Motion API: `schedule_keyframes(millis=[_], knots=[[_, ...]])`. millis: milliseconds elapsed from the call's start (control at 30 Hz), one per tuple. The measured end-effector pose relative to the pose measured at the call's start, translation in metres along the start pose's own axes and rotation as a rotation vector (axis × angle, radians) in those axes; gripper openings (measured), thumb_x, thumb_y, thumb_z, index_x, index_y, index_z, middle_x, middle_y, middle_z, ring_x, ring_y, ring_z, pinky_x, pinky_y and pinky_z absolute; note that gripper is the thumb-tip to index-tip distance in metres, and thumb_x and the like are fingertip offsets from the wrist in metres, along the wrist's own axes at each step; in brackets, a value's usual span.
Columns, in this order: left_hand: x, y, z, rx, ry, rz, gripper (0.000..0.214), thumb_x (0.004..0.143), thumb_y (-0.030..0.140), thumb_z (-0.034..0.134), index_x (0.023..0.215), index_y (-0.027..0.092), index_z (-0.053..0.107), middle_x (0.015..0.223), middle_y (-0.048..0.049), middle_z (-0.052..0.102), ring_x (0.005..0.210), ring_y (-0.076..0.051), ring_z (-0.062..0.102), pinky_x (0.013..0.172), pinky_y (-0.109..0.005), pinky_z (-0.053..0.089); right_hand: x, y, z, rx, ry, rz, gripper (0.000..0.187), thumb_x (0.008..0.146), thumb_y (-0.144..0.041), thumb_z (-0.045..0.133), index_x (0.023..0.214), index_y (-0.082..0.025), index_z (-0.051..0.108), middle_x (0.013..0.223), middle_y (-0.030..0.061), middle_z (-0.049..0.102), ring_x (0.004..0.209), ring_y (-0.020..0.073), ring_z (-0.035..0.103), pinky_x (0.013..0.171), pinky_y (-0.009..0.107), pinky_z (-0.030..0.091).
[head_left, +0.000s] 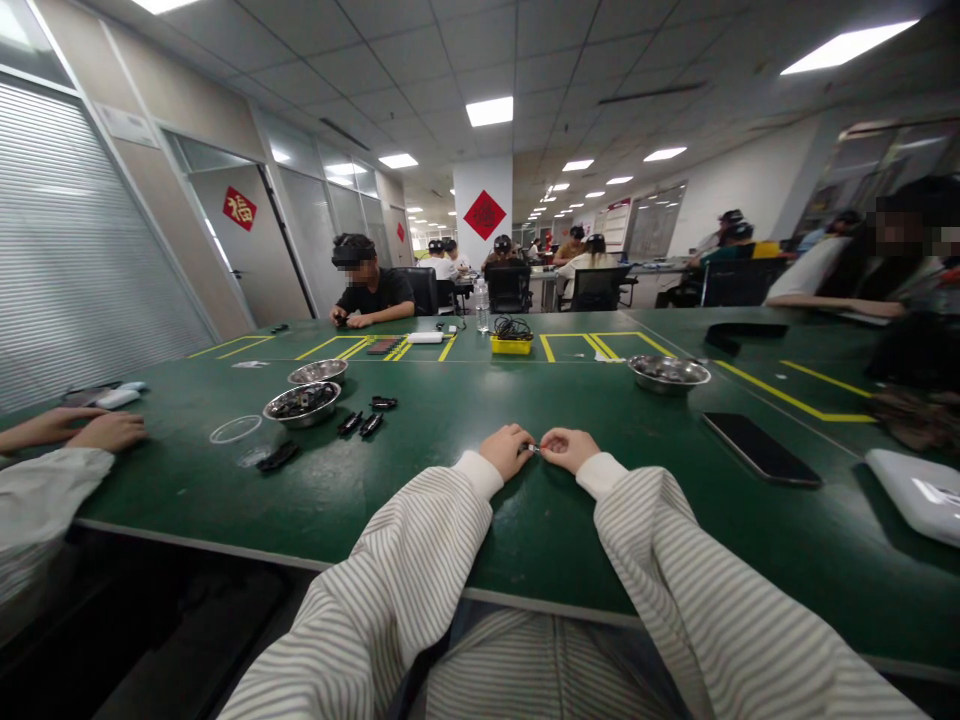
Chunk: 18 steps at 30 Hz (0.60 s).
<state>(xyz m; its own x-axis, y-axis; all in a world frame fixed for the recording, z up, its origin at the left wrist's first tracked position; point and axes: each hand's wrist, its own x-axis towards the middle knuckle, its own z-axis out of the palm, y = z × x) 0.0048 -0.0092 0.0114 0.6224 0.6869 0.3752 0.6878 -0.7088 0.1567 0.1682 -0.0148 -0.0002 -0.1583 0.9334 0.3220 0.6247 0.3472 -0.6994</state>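
Note:
My left hand and my right hand rest on the green table, fingers curled and pinched together on a tiny metallic part held between them. The part is too small to name. Both arms wear striped sleeves. To the left lie small black clips and two metal bowls with dark parts inside.
A black phone lies to the right, a white device at the far right edge. Another metal bowl and a yellow tray stand farther back. A co-worker's hands rest at the left. Other people sit around.

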Motion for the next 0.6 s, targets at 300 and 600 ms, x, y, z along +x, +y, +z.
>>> schedule_keyframes(millis=[300, 600], knots=[[-0.002, 0.0038, -0.0085, -0.012, 0.105, 0.012, 0.019, 0.077, 0.029, 0.036, 0.089, 0.02, 0.048, 0.088, -0.001, 0.047, 0.082, -0.011, 0.045, 0.072, -0.021, 0.037, 0.0043, 0.0006, -0.002, 0.465, -0.021, 0.2, 0.023, 0.051, -0.031, 0.06, 0.067, -0.014, 0.057, 0.061, 0.0023, 0.06, 0.053, 0.0102, 0.052, 0.051, 0.024, 0.043], [-0.0023, 0.0035, -0.0072, -0.038, 0.114, 0.087, 0.018, 0.076, 0.03, 0.039, 0.088, 0.02, 0.047, 0.086, -0.0003, 0.047, 0.077, -0.01, 0.047, 0.067, -0.02, 0.039, 0.0034, 0.0022, -0.0022, 0.567, -0.023, 0.239, 0.022, 0.047, -0.028, 0.063, 0.062, -0.014, 0.055, 0.053, -0.0007, 0.058, 0.047, 0.0078, 0.05, 0.049, 0.022, 0.041]])
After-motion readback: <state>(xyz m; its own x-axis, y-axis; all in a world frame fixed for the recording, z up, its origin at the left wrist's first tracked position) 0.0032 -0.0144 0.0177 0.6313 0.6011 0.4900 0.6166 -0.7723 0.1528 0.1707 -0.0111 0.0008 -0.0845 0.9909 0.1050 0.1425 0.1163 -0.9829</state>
